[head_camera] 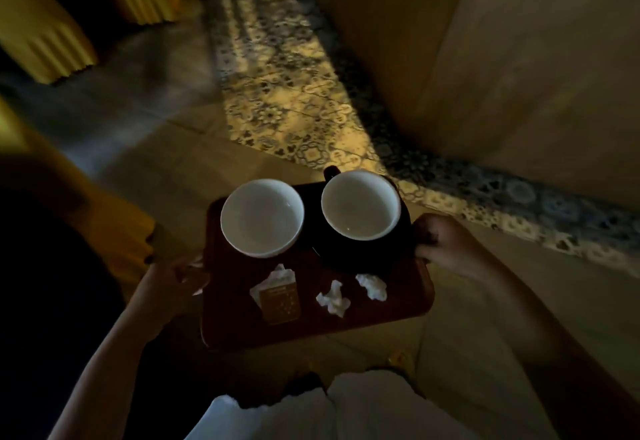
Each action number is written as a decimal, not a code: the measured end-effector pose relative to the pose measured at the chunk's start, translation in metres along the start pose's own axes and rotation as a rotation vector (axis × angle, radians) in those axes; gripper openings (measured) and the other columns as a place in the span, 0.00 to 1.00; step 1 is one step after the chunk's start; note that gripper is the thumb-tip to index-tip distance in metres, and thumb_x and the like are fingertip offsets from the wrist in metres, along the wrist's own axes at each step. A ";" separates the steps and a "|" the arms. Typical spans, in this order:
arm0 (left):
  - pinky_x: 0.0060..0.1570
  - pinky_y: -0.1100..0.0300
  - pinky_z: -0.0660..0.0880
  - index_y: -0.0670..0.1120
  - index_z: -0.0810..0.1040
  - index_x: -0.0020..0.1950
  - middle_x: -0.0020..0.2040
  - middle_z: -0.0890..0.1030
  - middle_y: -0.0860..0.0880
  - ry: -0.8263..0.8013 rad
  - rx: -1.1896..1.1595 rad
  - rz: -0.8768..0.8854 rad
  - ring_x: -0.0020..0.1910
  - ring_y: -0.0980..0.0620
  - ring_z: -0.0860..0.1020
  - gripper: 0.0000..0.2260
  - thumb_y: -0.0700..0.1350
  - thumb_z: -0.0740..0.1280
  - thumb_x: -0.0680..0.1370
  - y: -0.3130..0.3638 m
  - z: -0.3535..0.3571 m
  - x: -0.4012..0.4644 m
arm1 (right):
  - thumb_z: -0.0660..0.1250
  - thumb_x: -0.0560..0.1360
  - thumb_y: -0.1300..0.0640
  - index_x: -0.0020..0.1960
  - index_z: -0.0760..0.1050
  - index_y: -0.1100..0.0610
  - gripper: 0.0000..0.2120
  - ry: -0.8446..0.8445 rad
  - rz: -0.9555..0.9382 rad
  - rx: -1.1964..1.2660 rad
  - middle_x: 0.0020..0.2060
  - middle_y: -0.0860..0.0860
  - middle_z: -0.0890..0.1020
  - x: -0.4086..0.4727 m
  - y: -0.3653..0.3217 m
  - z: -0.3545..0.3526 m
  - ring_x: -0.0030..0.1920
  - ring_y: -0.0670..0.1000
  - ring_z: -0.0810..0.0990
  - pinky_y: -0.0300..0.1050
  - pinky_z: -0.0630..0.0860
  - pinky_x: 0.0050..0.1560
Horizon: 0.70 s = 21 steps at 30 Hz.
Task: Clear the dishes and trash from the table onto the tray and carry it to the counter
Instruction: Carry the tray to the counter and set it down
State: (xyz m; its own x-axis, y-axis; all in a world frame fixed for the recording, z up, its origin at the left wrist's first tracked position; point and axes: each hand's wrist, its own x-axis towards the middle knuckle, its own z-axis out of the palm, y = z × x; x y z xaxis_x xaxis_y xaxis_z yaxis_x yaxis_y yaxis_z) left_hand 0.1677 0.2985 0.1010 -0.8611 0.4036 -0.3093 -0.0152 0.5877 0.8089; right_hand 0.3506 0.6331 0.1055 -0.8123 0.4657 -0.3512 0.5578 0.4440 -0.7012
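Observation:
I hold a dark red tray [311,328] in front of my body, above the floor. My left hand [173,283] grips its left edge and my right hand [446,245] grips its right edge. On the tray's far half stand two empty cups with white insides: the left cup [262,218] and the right cup [361,204], which rests on a dark saucer [363,256]. Nearer to me lie a small brown packet on white paper [278,297] and two crumpled white tissues [333,298] [372,285].
A strip of patterned floor tiles [294,100] runs ahead and to the right. A tall wooden panel or counter front [485,58] rises on the right. Yellow furniture [45,30] stands at the upper left. The scene is dim and blurred.

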 end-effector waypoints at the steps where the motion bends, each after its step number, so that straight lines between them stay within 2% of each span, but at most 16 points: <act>1: 0.29 0.74 0.72 0.41 0.76 0.56 0.35 0.79 0.54 -0.038 0.029 0.018 0.34 0.58 0.74 0.14 0.31 0.65 0.73 0.010 0.012 0.002 | 0.68 0.69 0.66 0.38 0.72 0.52 0.10 0.029 0.030 0.019 0.37 0.53 0.80 -0.012 0.015 -0.009 0.40 0.55 0.80 0.53 0.77 0.43; 3: 0.35 0.70 0.74 0.41 0.78 0.55 0.36 0.82 0.53 -0.118 0.066 0.062 0.38 0.55 0.80 0.14 0.31 0.66 0.72 0.027 0.038 0.006 | 0.68 0.70 0.67 0.39 0.72 0.52 0.11 0.089 0.079 0.046 0.37 0.53 0.80 -0.034 0.042 -0.028 0.40 0.54 0.81 0.52 0.78 0.42; 5: 0.37 0.71 0.76 0.41 0.78 0.58 0.41 0.83 0.51 -0.187 0.073 0.100 0.38 0.64 0.81 0.17 0.29 0.67 0.70 0.044 0.065 0.009 | 0.68 0.69 0.68 0.37 0.71 0.52 0.13 0.144 0.116 0.071 0.35 0.52 0.79 -0.054 0.068 -0.047 0.38 0.52 0.81 0.50 0.77 0.40; 6: 0.35 0.73 0.75 0.43 0.78 0.57 0.40 0.84 0.54 -0.226 0.065 0.117 0.35 0.69 0.79 0.19 0.29 0.68 0.69 0.053 0.081 0.009 | 0.67 0.69 0.69 0.37 0.71 0.52 0.13 0.168 0.138 0.092 0.34 0.52 0.79 -0.064 0.083 -0.057 0.37 0.52 0.80 0.50 0.77 0.40; 8: 0.34 0.75 0.74 0.50 0.79 0.53 0.31 0.82 0.64 -0.284 0.069 0.156 0.33 0.71 0.78 0.20 0.32 0.71 0.65 0.075 0.121 0.004 | 0.67 0.68 0.71 0.36 0.71 0.52 0.14 0.201 0.170 0.131 0.34 0.52 0.79 -0.086 0.114 -0.082 0.37 0.53 0.80 0.50 0.77 0.42; 10: 0.34 0.75 0.74 0.46 0.74 0.58 0.28 0.80 0.66 -0.303 0.072 0.183 0.32 0.71 0.77 0.23 0.30 0.70 0.67 0.092 0.160 -0.003 | 0.67 0.67 0.71 0.37 0.72 0.55 0.12 0.217 0.190 0.125 0.34 0.54 0.80 -0.104 0.144 -0.107 0.38 0.57 0.80 0.52 0.76 0.43; 12: 0.32 0.76 0.73 0.42 0.68 0.62 0.31 0.82 0.60 -0.304 0.063 0.208 0.30 0.71 0.77 0.24 0.25 0.65 0.69 0.109 0.199 -0.011 | 0.66 0.67 0.72 0.40 0.74 0.62 0.07 0.241 0.207 0.107 0.36 0.61 0.82 -0.121 0.174 -0.131 0.41 0.60 0.81 0.50 0.74 0.43; 14: 0.33 0.75 0.74 0.42 0.70 0.61 0.39 0.81 0.53 -0.323 0.071 0.232 0.31 0.68 0.78 0.23 0.24 0.64 0.69 0.127 0.236 -0.016 | 0.66 0.68 0.73 0.42 0.75 0.69 0.04 0.241 0.247 0.108 0.38 0.66 0.81 -0.137 0.202 -0.156 0.41 0.60 0.81 0.47 0.72 0.41; 15: 0.33 0.75 0.74 0.44 0.73 0.58 0.41 0.82 0.53 -0.332 0.085 0.257 0.33 0.64 0.79 0.22 0.25 0.65 0.69 0.136 0.253 -0.015 | 0.66 0.68 0.73 0.41 0.75 0.69 0.03 0.249 0.264 0.139 0.37 0.66 0.80 -0.144 0.217 -0.166 0.38 0.60 0.80 0.46 0.72 0.39; 16: 0.35 0.74 0.74 0.47 0.75 0.55 0.41 0.82 0.53 -0.344 0.101 0.281 0.36 0.61 0.78 0.21 0.26 0.66 0.69 0.145 0.271 -0.015 | 0.66 0.68 0.73 0.40 0.74 0.67 0.04 0.277 0.285 0.189 0.35 0.62 0.79 -0.151 0.230 -0.177 0.35 0.58 0.79 0.45 0.73 0.37; 18: 0.37 0.70 0.75 0.45 0.75 0.56 0.44 0.81 0.48 -0.377 0.108 0.304 0.42 0.52 0.77 0.19 0.27 0.66 0.70 0.166 0.304 -0.018 | 0.66 0.69 0.74 0.40 0.73 0.63 0.08 0.346 0.336 0.271 0.33 0.56 0.77 -0.165 0.255 -0.195 0.34 0.53 0.77 0.43 0.74 0.33; 21: 0.47 0.56 0.71 0.41 0.76 0.58 0.46 0.79 0.48 -0.440 0.136 0.331 0.47 0.48 0.76 0.19 0.27 0.66 0.69 0.196 0.349 -0.017 | 0.65 0.69 0.74 0.38 0.73 0.59 0.11 0.406 0.387 0.354 0.33 0.55 0.77 -0.180 0.288 -0.220 0.33 0.52 0.77 0.42 0.74 0.31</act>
State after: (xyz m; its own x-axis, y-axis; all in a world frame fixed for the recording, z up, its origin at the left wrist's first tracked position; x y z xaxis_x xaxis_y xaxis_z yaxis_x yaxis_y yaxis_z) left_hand 0.3569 0.6520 0.0903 -0.5152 0.8188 -0.2534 0.3097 0.4535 0.8357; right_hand 0.6946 0.8455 0.1028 -0.3970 0.8233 -0.4058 0.6505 -0.0595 -0.7572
